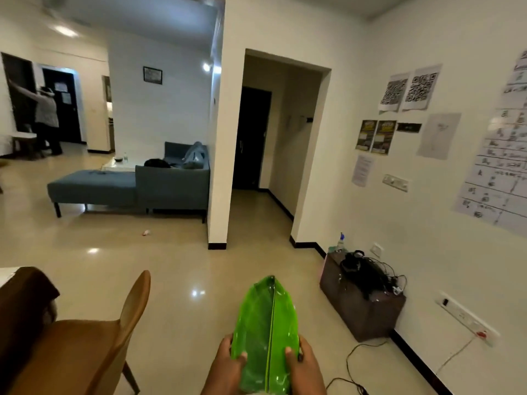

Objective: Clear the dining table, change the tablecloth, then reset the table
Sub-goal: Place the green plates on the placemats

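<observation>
Left hand (228, 359) and right hand (299, 362) clamp opposite edges of a green leaf-shaped placemat (266, 332), carried near centre, above the floor. Risk: the glossy mat could slip; floor cable (349, 363) at near right could trip.

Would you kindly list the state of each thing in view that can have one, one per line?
Green leaf-shaped mat: held flat in front of the person, off any surface.
Left hand: grips the mat's left edge.
Right hand: grips the mat's right edge.
Wooden chair: upright, unoccupied.
Dark door in the passage: closed.
Spray bottle: upright on the brown box.
</observation>
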